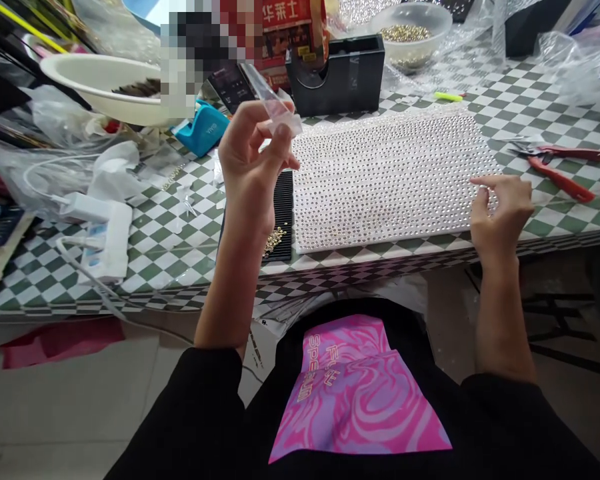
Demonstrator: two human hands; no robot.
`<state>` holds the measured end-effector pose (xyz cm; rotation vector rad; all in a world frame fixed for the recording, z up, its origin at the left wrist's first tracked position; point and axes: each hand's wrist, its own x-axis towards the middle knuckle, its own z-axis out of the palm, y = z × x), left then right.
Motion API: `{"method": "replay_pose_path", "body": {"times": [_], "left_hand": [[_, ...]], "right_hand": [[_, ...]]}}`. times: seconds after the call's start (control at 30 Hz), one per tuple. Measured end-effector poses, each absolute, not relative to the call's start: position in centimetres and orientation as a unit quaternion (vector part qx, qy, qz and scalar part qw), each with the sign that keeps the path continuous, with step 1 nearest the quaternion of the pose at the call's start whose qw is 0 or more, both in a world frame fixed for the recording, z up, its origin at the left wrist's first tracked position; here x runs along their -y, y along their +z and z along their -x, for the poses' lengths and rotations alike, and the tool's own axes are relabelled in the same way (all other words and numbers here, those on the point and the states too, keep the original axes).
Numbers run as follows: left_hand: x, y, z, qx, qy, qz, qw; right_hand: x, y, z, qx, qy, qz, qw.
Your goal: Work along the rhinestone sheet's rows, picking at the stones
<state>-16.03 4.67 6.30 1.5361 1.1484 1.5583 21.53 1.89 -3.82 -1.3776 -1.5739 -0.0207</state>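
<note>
My left hand is raised above the table, its fingertips pinching a clear plastic piece, perhaps a strip or sleeve. My right hand rests at the right edge of a large rhinestone sheet, with its index finger stretched over the stones and nothing visible in its grip. Below my left wrist lies a black ribbed tray holding a small heap of gold studs. Red-handled pliers lie just beyond my right hand.
A green-and-white checked tablecloth covers the table. At the back stand a black tape dispenser, a bowl of gold studs, and a blue dispenser. A white basin, plastic bags, and a white power strip crowd the left.
</note>
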Motion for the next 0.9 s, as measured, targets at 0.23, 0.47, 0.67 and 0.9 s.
{"method": "replay_pose_path", "body": {"times": [0.23,0.47,0.67,0.9], "left_hand": [[-1.9,4.5,20.4,-0.421,0.639,-0.552,0.331],[2.5,4.0,20.2,-0.449,0.644,-0.496,0.371],[2.7,3.5,9.7,-0.384,0.52,-0.411,0.643],[1.0,3.0,5.6,-0.34,0.51,-0.384,0.691]], "right_hand": [[-1.7,-3.7,-21.6,0.663,-0.025,0.556,0.5],[0.4,-1.1,-16.7,0.65,0.012,0.507,0.567],[3.0,-0.1,-6.2,0.632,0.19,0.417,0.625],[1.7,0.0,-4.7,0.498,0.36,0.402,0.679]]}}
